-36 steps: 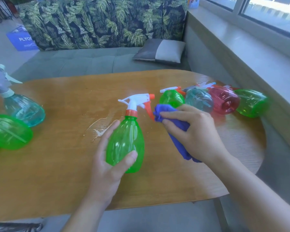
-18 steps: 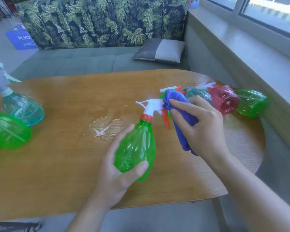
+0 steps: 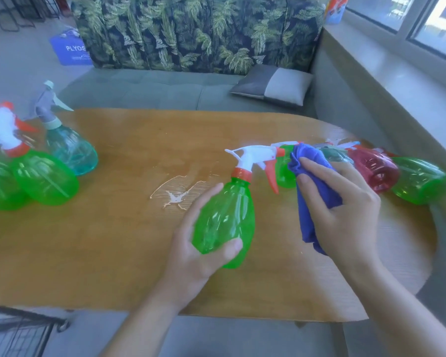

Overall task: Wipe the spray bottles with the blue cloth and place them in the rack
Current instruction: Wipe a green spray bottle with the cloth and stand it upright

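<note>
Gleaming with a puddle (image 3: pixel 177 195), the wooden table (image 3: pixel 113 253) fronts a leaf-print sofa (image 3: pixel 191 32); left hand (image 3: pixel 198 256) grips green bottle (image 3: pixel 224 217), right hand (image 3: pixel 345 215) blue cloth (image 3: pixel 308 202).

1. Wooden surface (image 3: pixel 113 253) with a rounded right end.
2. At 9 o'clock: two green bottles (image 3: pixel 45 177) and a teal bottle (image 3: pixel 71 149).
3. Centre: a small puddle (image 3: pixel 175 194).
4. At 3 o'clock: a red bottle (image 3: pixel 375 168) and a green bottle (image 3: pixel 420 180) lying down.

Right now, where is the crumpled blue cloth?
In the head view, the crumpled blue cloth is right of centre, gripped by the right hand, beside the nozzle of the green plastic spray bottle that the left hand holds.
</note>
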The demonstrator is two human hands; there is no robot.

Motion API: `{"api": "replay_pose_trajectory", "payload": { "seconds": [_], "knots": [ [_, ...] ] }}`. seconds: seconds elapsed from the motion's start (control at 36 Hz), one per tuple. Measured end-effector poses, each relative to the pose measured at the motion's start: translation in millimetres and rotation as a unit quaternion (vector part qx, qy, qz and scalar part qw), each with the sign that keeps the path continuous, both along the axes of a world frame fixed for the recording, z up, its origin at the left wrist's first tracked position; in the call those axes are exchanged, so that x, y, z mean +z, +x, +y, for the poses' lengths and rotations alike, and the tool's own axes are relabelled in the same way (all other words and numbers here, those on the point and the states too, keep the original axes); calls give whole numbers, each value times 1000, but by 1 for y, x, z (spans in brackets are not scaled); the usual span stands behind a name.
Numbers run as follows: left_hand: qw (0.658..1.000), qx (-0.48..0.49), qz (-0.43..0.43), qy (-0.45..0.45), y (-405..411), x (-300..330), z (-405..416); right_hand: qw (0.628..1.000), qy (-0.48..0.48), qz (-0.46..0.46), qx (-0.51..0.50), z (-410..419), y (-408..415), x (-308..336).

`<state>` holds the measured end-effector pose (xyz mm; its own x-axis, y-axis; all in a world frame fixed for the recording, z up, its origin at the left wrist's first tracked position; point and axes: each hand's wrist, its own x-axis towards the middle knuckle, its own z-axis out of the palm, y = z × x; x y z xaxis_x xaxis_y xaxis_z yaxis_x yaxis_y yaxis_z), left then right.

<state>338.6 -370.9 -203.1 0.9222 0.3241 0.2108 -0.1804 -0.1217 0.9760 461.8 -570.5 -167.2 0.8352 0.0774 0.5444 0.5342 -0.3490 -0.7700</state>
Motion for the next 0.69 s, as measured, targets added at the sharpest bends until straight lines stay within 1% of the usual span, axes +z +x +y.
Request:
{"api": "replay_pose_trajectory", "payload": {
  "seconds": [0.06,0.14,0.22,0.33,0.47,0.53,0.61,0.69],
  "knots": [
    [999,12,-5,-40,1,-1,2,1000,9,-3,7,2,-14,1],
    [994,18,-4,-106,2,-2,5,997,40,58,33,5,-36,-5],
    [992,26,-4,-124,2,-2,1,985,78,141,69,12,-53,-14],
    [992,34,-7,-121,4,-7,1,968,116,197,105,25,-63,-19],
    [990,-14,-16,-137,5,-4,-2,968,119,183,124,33,-65,-20],
    [990,-14,-19,-138,4,-2,-6,969,122,176,125,35,-66,-23],
    [995,10,-8,-98,3,-1,-7,973,107,157,127,35,-68,-24],
    [997,12,-1,-70,3,-3,-7,975,99,150,130,33,-68,-25]
  ]
}}
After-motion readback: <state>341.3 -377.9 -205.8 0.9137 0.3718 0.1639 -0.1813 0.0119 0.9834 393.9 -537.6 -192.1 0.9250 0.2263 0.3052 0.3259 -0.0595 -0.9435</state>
